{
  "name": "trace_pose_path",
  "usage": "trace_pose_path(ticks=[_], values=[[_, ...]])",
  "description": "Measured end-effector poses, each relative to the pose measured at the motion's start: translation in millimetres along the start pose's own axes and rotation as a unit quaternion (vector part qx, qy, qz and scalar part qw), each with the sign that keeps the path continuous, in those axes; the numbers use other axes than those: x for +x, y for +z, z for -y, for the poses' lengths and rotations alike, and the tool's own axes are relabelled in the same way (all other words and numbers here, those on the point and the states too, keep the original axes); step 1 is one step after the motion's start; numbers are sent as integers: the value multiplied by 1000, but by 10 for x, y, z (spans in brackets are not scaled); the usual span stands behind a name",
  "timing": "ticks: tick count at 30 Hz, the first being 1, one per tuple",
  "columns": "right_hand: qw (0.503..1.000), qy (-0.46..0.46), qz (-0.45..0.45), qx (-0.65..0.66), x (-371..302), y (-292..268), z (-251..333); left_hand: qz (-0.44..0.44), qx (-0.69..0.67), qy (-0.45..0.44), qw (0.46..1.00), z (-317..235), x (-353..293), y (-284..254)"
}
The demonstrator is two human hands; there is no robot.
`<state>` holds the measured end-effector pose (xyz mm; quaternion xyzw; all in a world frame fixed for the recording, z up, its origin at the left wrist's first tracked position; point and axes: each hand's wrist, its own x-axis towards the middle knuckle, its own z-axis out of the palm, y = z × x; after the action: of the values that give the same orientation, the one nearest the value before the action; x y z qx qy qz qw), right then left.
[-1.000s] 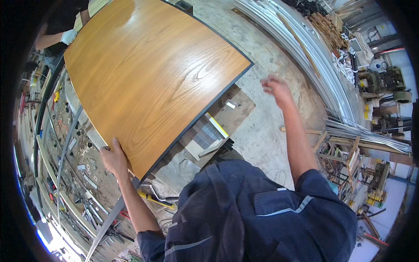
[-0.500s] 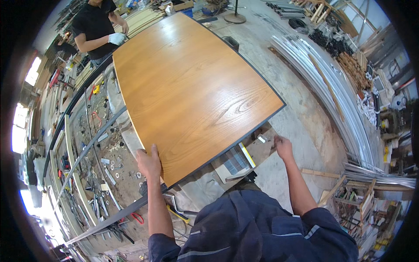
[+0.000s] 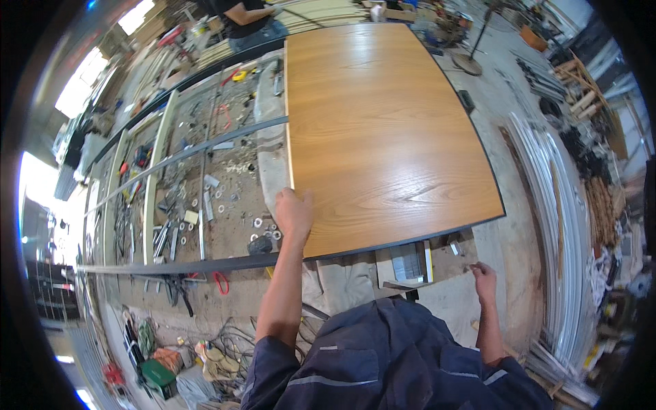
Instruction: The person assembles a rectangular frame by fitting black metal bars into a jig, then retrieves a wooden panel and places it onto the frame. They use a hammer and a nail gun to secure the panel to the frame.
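A large wood-grain panel (image 3: 389, 137) with dark edging lies flat on a long dark metal frame (image 3: 184, 268). My left hand (image 3: 294, 215) grips the panel's left edge near its front corner, with the thumb on the top face. My right hand (image 3: 484, 279) is off to the right of the panel's front edge, apart from it. Its fingers are curled together; whatever they may hold is too small to make out. Under the front edge a box with grey strips (image 3: 404, 265) sticks out, beside a small bright metal piece (image 3: 456, 247).
Inside the frame lie washers, metal strips, loose tools and a yellow tape measure (image 3: 239, 75). A co-worker (image 3: 249, 20) stands beyond the far left corner with a thin rod. Long silvery bars (image 3: 547, 205) are stacked on the right. Cables and a green case (image 3: 157, 377) lie at lower left.
My view has swung left, so the panel sits straighter and farther right in it. My left hand stays at the panel's edge. The co-worker's gloved hand has left the panel's far corner.
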<state>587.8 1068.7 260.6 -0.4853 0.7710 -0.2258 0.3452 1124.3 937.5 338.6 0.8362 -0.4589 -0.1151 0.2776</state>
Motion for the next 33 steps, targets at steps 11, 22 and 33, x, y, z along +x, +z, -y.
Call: trace_pose_path(ticks=[11,22,33], values=[[957,-77,80,268,169,396,1351,-8,98,-28,995,-240,-111,51],[876,-173,384,237,-896,1525,2371,109,-195,94,970,241,-710,-396],[938,-249,186,152,-1647,2489,2757,321,-343,29,883,2575,-3059,-1669]])
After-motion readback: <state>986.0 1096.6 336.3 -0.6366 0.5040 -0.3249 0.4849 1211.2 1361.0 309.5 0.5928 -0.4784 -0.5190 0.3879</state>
